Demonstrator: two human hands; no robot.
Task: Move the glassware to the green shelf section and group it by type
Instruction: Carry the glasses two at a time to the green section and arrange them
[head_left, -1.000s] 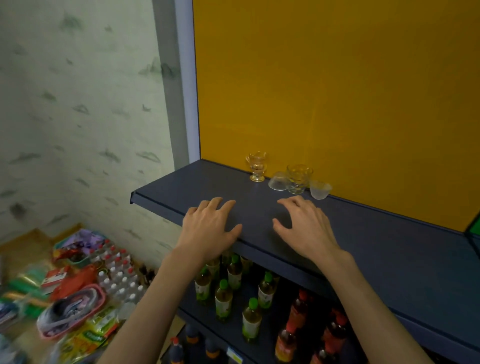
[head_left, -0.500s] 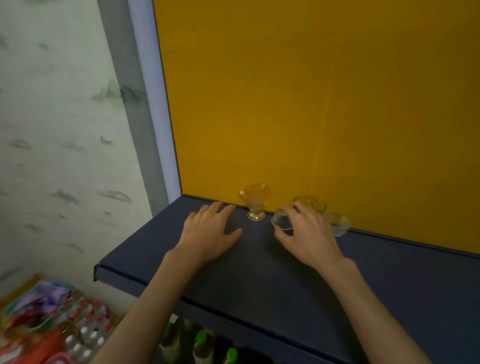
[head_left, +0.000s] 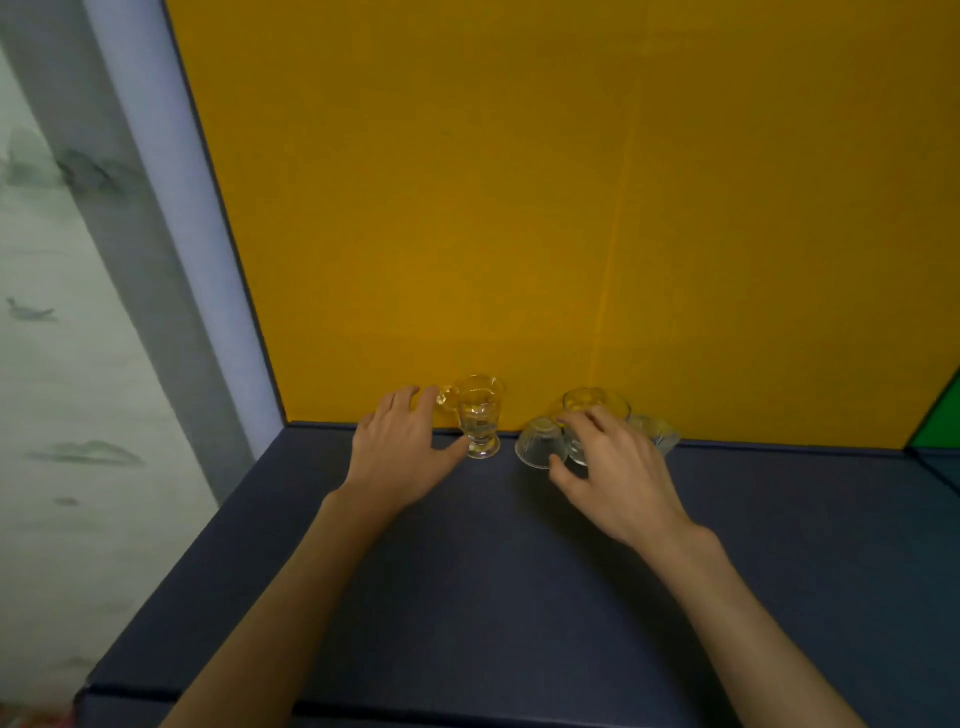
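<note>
Shop or stockroom display, by the look of the fittings. Dark blue shelf board with coloured backing: orange panel behind, green panel adjoining at far right. Grey-white upright post at left. Small glassware set out along the back edge.

Dark navy shelf board spans the lower frame, its front edge running along the bottom. Behind it an orange-yellow back panel rises upright and fills most of the upper view, with a faint vertical seam right of centre; a pale lilac-grey upright post borders the panel on the left, slanting across the frame. Left of the post, a whitish wall with smudged grey-green marks; something reddish at the bottom-left corner, too blurred to identify.
</note>
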